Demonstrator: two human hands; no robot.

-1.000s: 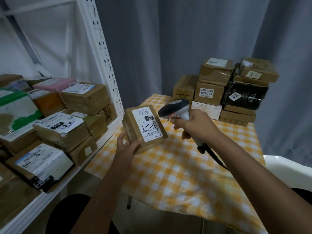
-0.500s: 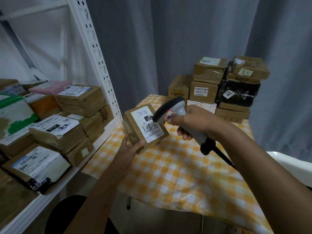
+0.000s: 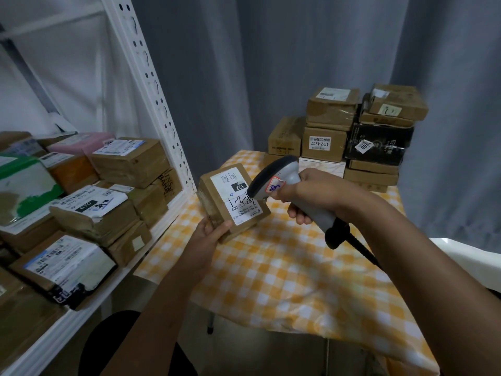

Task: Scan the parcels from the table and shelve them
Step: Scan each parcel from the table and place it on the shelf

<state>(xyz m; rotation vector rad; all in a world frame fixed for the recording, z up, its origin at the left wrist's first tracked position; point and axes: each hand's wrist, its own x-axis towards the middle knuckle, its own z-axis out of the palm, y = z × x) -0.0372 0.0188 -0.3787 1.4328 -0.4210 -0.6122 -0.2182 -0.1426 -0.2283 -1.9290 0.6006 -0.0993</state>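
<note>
My left hand [image 3: 210,234] grips a small brown parcel [image 3: 214,202] by its near corner, holding it tilted above the table's left edge. Its white label marked 122 faces up. My right hand [image 3: 306,195] holds a grey barcode scanner [image 3: 273,177] by the handle. The scanner's dark head hangs just over the right side of the label. A stack of brown and black parcels [image 3: 347,139] stands at the far end of the table [image 3: 298,280], which has a yellow checked cloth.
A white metal shelf [image 3: 89,302] on the left holds several labelled parcels [image 3: 92,210], packed close together. Its perforated upright [image 3: 151,85] stands beside the held parcel. Grey curtains hang behind. A white object [image 3: 471,259] sits at the right edge. The scanner's cable [image 3: 363,249] trails right.
The scanner's head has swung left and down until it overlaps the parcel's label. The parcel has stayed almost still in my left hand.
</note>
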